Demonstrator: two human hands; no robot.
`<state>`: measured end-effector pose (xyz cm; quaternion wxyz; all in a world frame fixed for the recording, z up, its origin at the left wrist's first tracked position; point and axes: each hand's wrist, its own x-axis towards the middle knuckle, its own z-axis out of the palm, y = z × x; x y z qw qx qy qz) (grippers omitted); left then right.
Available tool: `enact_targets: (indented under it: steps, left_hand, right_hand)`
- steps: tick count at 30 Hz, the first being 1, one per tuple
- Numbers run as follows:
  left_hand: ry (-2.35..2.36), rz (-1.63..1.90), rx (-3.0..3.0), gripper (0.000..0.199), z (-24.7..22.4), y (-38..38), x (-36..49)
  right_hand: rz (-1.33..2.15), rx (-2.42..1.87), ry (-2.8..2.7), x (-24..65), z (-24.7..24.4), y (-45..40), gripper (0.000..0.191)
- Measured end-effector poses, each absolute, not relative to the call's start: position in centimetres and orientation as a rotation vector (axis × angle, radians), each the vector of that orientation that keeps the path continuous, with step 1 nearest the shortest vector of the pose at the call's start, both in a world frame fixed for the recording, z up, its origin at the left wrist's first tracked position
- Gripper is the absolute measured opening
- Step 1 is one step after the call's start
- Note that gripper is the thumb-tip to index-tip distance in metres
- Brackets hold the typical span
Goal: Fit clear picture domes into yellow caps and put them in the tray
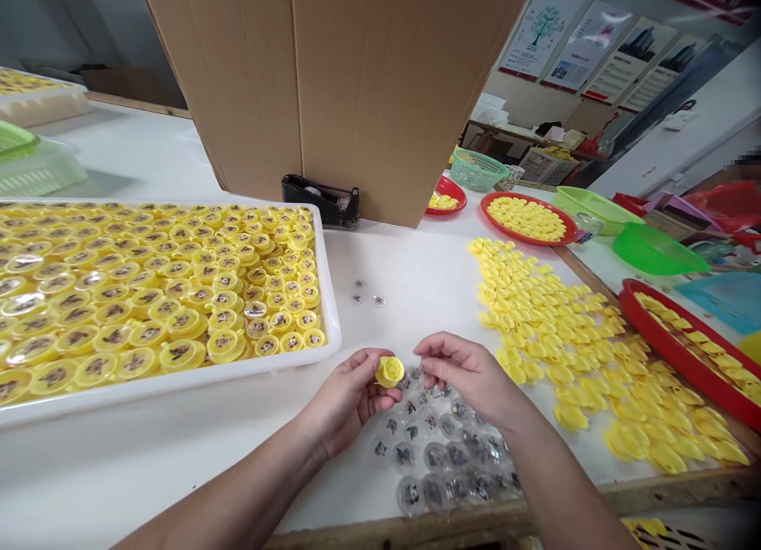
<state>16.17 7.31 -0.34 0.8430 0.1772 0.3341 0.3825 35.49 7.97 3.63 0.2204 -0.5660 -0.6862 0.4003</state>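
Note:
My left hand (pixel 357 387) pinches a small yellow round plastic piece (pixel 391 371), hollow side facing me, between thumb and fingers. Just to its right, my right hand (pixel 460 369) has its fingers curled in towards the thumb; whatever they hold, if anything, is hidden. Below both hands, clear round discs (pixel 436 456) with small dark animal pictures lie spread on the white table (pixel 238 463). A few more clear discs (pixel 379 300) lie apart, beyond my left hand. Many loose yellow pieces (pixel 559 336) cover the table to the right.
A white tray (pixel 331 328) full of yellow pieces with picture discs stands at left. Behind are a black tape dispenser (pixel 321 201) and a tall cardboard box (pixel 350 82). Red trays (pixel 648 308), a green bowl (pixel 657 253) and a blue tray (pixel 722 300) sit at right.

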Motion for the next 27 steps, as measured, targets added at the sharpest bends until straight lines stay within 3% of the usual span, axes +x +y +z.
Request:
enact_targets:
  steps: [3, 8, 27]
  left_hand:
    - [0.68, 0.796, 0.418, 0.021, -0.5, 6.9, 16.3]
    - [0.67, 0.765, 0.514, 0.031, -0.6, 6.6, 16.5]
    - [0.66, 0.779, 0.423, 0.042, 0.3, 5.8, 16.7]
  right_hand:
    - [1.428, -1.341, -1.586, 34.5, 3.5, 7.5, 0.018]
    - [1.47, -1.362, -1.482, 33.7, 2.7, 7.1, 0.018]
    - [0.657, -1.564, -2.065, 32.8, 5.3, 4.5, 0.015]
